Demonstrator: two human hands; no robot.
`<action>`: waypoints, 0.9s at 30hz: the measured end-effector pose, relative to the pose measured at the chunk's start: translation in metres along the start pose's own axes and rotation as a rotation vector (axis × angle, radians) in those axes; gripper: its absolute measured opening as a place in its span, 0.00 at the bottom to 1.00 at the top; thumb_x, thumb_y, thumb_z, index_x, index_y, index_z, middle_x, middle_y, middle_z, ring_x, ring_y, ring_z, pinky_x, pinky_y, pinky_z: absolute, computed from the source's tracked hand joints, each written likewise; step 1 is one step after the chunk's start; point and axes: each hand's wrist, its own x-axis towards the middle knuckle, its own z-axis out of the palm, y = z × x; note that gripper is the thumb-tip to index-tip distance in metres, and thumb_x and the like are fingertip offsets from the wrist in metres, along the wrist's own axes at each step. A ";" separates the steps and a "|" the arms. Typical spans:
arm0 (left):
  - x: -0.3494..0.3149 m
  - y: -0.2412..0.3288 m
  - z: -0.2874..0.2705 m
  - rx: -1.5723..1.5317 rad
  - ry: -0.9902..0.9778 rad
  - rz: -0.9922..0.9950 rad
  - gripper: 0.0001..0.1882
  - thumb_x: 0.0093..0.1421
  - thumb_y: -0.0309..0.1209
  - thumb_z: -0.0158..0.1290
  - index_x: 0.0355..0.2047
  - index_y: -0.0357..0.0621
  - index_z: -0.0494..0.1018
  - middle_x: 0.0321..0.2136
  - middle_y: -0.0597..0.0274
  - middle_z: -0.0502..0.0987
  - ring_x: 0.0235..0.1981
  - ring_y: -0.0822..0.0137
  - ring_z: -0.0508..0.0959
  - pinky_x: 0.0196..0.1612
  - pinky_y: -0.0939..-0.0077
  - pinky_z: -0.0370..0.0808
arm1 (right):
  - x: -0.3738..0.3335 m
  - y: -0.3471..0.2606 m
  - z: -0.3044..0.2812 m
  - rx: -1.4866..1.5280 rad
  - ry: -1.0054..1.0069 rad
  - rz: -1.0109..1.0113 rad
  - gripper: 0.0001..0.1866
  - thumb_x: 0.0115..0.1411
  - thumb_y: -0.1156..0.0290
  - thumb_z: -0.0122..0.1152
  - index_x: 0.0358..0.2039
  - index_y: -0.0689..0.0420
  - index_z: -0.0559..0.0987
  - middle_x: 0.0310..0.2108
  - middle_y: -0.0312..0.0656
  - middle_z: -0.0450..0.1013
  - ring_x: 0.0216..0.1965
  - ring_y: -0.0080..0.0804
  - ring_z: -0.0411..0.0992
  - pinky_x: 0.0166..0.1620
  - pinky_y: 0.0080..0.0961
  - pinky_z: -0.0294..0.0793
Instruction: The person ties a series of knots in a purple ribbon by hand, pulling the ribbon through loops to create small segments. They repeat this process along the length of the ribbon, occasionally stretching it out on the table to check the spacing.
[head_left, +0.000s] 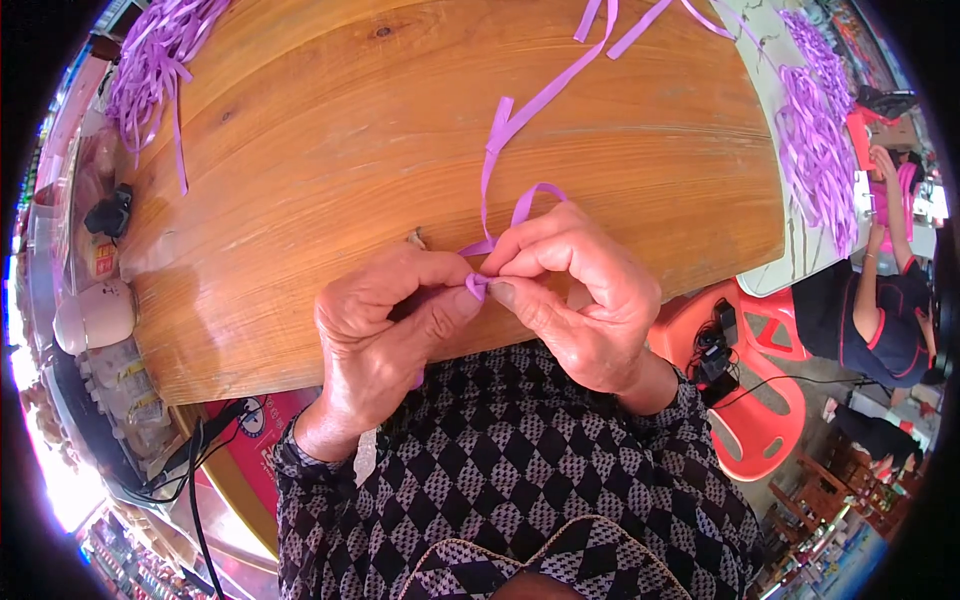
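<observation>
Between my two hands is a purple ribbon (pixel 477 287), folded into a small knot or loop at the fingertips. My left hand (pixel 395 325) pinches it between thumb and forefinger. Thumb and forefinger of my right hand (pixel 580 295) close on the same spot from the other side. From there a ribbon tail (pixel 543 110) runs away across the wooden table (pixel 300 240) toward the far edge, and a short loop arches up beside my right fingers. Both hands are just above the table's near edge. How the knot is formed is partly hidden by the fingers.
Bunches of purple ribbon lie at the far left (pixel 160 70) and on a white surface (pixel 768 275) at the right. An orange plastic chair (pixel 765 430) holds black cables. A pinkish rounded object (pixel 95 317) sits by the left edge. Another person (pixel 895 310) is at the right.
</observation>
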 end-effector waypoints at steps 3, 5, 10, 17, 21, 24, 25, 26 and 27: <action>-0.001 0.000 0.001 -0.178 0.035 -0.136 0.05 0.53 0.23 0.58 0.30 0.35 0.76 0.23 0.69 0.75 0.20 0.83 0.68 0.23 0.89 0.63 | 0.001 -0.001 -0.002 -0.003 -0.035 -0.021 0.07 0.46 0.84 0.64 0.27 0.65 0.74 0.32 0.46 0.73 0.31 0.29 0.68 0.36 0.24 0.66; 0.001 0.001 0.001 -0.283 0.045 -0.227 0.05 0.53 0.24 0.58 0.30 0.35 0.76 0.23 0.68 0.76 0.22 0.84 0.68 0.23 0.90 0.64 | 0.002 -0.001 -0.004 -0.027 -0.054 -0.045 0.08 0.46 0.83 0.64 0.28 0.65 0.75 0.33 0.46 0.73 0.32 0.29 0.68 0.37 0.25 0.66; 0.003 0.001 0.002 -0.422 0.083 -0.320 0.08 0.47 0.23 0.61 0.28 0.32 0.76 0.23 0.63 0.77 0.21 0.78 0.71 0.23 0.87 0.66 | 0.004 0.001 -0.004 0.010 -0.070 -0.088 0.13 0.46 0.78 0.67 0.33 0.65 0.75 0.36 0.46 0.74 0.35 0.31 0.69 0.40 0.28 0.66; 0.005 -0.003 0.003 -0.660 -0.032 -0.391 0.06 0.50 0.22 0.59 0.30 0.34 0.77 0.25 0.61 0.78 0.24 0.77 0.75 0.28 0.86 0.71 | 0.008 -0.001 -0.004 -0.135 -0.108 -0.161 0.23 0.42 0.68 0.70 0.39 0.62 0.76 0.35 0.42 0.73 0.32 0.32 0.67 0.36 0.29 0.65; 0.004 -0.002 0.000 -0.666 -0.064 -0.420 0.06 0.51 0.23 0.58 0.30 0.33 0.77 0.22 0.61 0.77 0.22 0.78 0.73 0.24 0.88 0.68 | 0.008 0.001 -0.006 -0.162 -0.119 -0.233 0.16 0.41 0.70 0.69 0.34 0.59 0.79 0.30 0.40 0.72 0.28 0.31 0.66 0.30 0.26 0.63; 0.003 -0.002 -0.005 -0.570 -0.155 -0.335 0.05 0.53 0.24 0.57 0.29 0.32 0.76 0.19 0.63 0.75 0.19 0.79 0.71 0.20 0.89 0.64 | 0.007 0.002 -0.007 -0.133 -0.110 -0.195 0.12 0.42 0.74 0.69 0.29 0.60 0.80 0.28 0.40 0.72 0.27 0.31 0.66 0.31 0.26 0.63; 0.001 0.001 -0.002 -0.473 -0.097 -0.326 0.05 0.54 0.24 0.56 0.29 0.32 0.76 0.18 0.64 0.75 0.18 0.80 0.69 0.19 0.88 0.62 | 0.007 0.003 -0.007 -0.133 -0.112 -0.195 0.12 0.42 0.74 0.69 0.29 0.60 0.80 0.28 0.40 0.72 0.27 0.31 0.66 0.31 0.26 0.63; 0.000 0.004 -0.001 -0.376 -0.039 -0.316 0.06 0.54 0.24 0.56 0.29 0.32 0.76 0.17 0.65 0.74 0.17 0.80 0.68 0.18 0.88 0.60 | 0.007 0.003 -0.008 -0.114 -0.114 -0.181 0.11 0.42 0.75 0.69 0.29 0.60 0.80 0.27 0.40 0.72 0.27 0.31 0.66 0.31 0.26 0.63; 0.000 0.006 -0.002 -0.376 -0.039 -0.316 0.06 0.54 0.24 0.56 0.29 0.32 0.76 0.17 0.65 0.74 0.17 0.80 0.68 0.18 0.88 0.60 | 0.007 0.003 -0.009 -0.095 -0.113 -0.169 0.11 0.42 0.76 0.68 0.29 0.61 0.79 0.27 0.40 0.72 0.27 0.31 0.66 0.31 0.26 0.63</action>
